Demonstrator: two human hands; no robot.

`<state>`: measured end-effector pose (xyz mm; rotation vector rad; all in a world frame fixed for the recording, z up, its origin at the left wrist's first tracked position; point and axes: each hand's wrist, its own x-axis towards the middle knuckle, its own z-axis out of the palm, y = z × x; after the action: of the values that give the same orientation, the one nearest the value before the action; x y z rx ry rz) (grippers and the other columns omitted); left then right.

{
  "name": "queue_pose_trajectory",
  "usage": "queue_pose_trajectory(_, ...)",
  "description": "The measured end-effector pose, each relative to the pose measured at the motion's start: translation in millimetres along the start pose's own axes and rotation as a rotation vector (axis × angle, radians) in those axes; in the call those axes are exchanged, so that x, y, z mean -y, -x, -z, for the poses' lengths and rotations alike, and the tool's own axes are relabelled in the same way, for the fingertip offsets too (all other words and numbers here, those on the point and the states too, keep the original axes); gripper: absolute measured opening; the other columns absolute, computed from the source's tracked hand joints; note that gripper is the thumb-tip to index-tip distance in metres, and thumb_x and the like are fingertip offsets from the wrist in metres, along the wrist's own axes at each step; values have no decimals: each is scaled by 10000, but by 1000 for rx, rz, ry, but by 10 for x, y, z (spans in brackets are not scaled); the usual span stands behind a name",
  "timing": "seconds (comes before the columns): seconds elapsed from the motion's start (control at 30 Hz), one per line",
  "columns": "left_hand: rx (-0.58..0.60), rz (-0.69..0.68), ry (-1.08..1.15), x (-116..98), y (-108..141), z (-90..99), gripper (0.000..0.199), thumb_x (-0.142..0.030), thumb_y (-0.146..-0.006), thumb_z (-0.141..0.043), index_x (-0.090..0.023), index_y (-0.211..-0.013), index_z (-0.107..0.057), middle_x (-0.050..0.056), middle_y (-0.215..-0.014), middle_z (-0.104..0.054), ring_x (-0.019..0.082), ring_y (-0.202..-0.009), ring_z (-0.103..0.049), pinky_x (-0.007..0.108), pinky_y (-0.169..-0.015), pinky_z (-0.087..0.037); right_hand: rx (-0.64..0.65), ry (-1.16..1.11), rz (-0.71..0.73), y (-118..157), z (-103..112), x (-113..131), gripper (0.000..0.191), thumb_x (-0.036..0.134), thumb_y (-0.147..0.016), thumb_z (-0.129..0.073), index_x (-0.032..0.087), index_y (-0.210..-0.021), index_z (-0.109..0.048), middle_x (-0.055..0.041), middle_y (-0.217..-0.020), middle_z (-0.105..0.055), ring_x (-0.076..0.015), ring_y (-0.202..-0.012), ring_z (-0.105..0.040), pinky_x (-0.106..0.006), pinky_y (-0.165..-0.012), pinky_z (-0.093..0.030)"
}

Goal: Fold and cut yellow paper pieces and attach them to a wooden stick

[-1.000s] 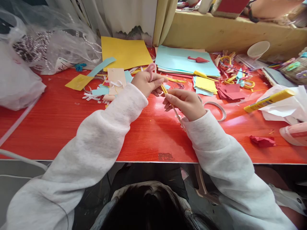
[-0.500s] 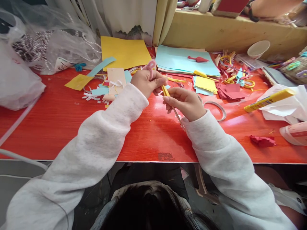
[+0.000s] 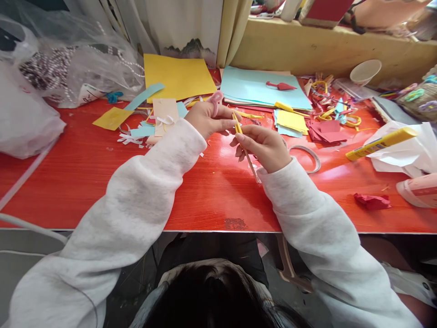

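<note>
My right hand point(image 3: 264, 145) pinches a thin stick point(image 3: 250, 165) that has yellow paper point(image 3: 237, 124) at its upper end. The stick slants down toward my right sleeve. Just left of it, my left hand point(image 3: 210, 119) has its thumb and forefinger close together at the yellow paper's tip. A pink ring-like loop point(image 3: 215, 101) sits on my left hand. Behind the hands lie a large yellow sheet point(image 3: 179, 77) and a stack of light blue sheets point(image 3: 252, 86) bearing a small red paper piece point(image 3: 282, 86).
Paper scraps point(image 3: 143, 130) lie left on the red table point(image 3: 211, 196). To the right are yellow squares point(image 3: 292, 120), red squares point(image 3: 327, 130), a tape ring point(image 3: 316, 157), a yellow glue stick point(image 3: 380, 143), crumpled red paper point(image 3: 372, 201) and a white cup point(image 3: 365, 73). Plastic bags point(image 3: 25, 109) stand left.
My left hand has shifted slightly left, and its fingers have straightened a little at the yellow paper. The stick stands somewhat steeper in my right hand.
</note>
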<state>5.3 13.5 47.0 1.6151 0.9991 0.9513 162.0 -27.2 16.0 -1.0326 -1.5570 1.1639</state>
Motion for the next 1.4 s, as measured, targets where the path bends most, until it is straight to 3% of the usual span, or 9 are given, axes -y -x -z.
queue_pose_trajectory(0.27, -54, 43, 75, -10, 16, -31, 68, -60, -719, -622, -99, -719, -679, 14, -669, -638, 138, -779, -648, 352, -891, -480, 22, 25, 22, -10, 13, -18, 367, 470, -755, -610, 121, -869, -610, -21, -750, -610, -68, -562, -587, -191, -483, -514)
queue_pose_trajectory(0.43, -10, 124, 134, -10, 2, -3, 153, -29, -769, -527, -102, -788, -661, -8, -643, -633, 110, -675, -652, 326, -802, -525, 14, 56, 29, -5, 1, -19, 401, 481, -746, -616, 107, -890, -606, -35, -756, -601, -82, -581, -587, -207, -484, -516)
queue_pose_trajectory(0.63, -33, 87, 195, -8, 27, 15, 202, -54, -779, -493, -73, -927, -628, 20, -693, -658, 103, -620, -644, 295, -720, -546, 7, 32, -17, 0, -12, -9, 402, 497, -755, -595, 123, -903, -600, -36, -777, -600, -85, -595, -587, -209, -493, -509)
queue_pose_trajectory(0.87, -85, 72, 152, -3, 22, -33, 79, -67, -736, -586, -86, -777, -652, 21, -679, -611, 156, -713, -672, 306, -731, -530, -6, 56, -7, -15, 10, -17, 391, 508, -734, -608, 146, -881, -586, -11, -732, -578, -78, -582, -583, -195, -479, -504)
queue_pose_trajectory(1.13, -86, 123, 135, 27, 11, -29, 65, -95, -724, -557, -122, -675, -592, -28, -593, -602, 74, -544, -612, 247, -662, -542, -15, 198, 69, -13, -26, -111, 426, 542, -778, -534, 140, -917, -565, -33, -781, -579, -86, -602, -584, -201, -478, -509)
queue_pose_trajectory(1.4, -53, 197, 200, -9, 11, -19, 80, -104, -744, -533, -108, -712, -607, -14, -646, -643, 80, -606, -642, 250, -717, -542, -66, 190, 65, -28, -9, -154, 405, 549, -787, -518, 159, -886, -563, -23, -780, -585, -77, -586, -576, -187, -461, -498)
